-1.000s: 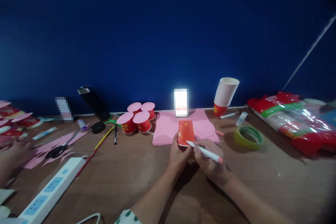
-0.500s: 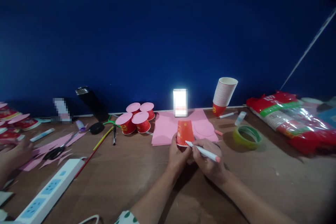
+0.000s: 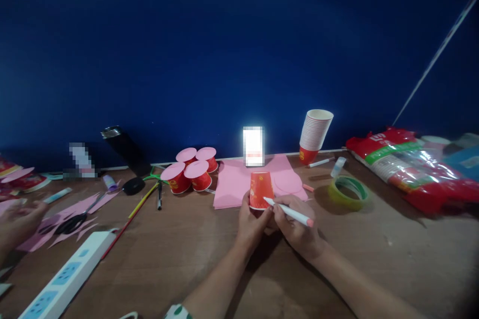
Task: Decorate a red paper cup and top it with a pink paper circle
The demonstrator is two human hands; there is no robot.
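My left hand [image 3: 251,224] is closed around the lower part of a red paper cup [image 3: 261,187], which is held upside down with its white rim at the bottom. In my right hand [image 3: 297,227] is a white marker [image 3: 292,213] with a pink end. Its tip is at the cup's side, near the rim; whether it touches cannot be made out. Behind the cup lies a stack of pink paper [image 3: 232,187], with a pink paper circle [image 3: 288,183] on its right part.
Left of the paper stand several red cups topped with pink discs [image 3: 198,169]. A power strip [image 3: 75,271], scissors [image 3: 73,222] and a co-worker's hand [image 3: 26,222] are at the left. To the right are stacked cups [image 3: 316,132], tape [image 3: 348,193] and a red plastic package [image 3: 396,164].
The view has shifted slightly, so most things sit a little further left. The marker tip is slightly higher on the cup. The co-worker's hand at the left has moved and now has pink paper by it.
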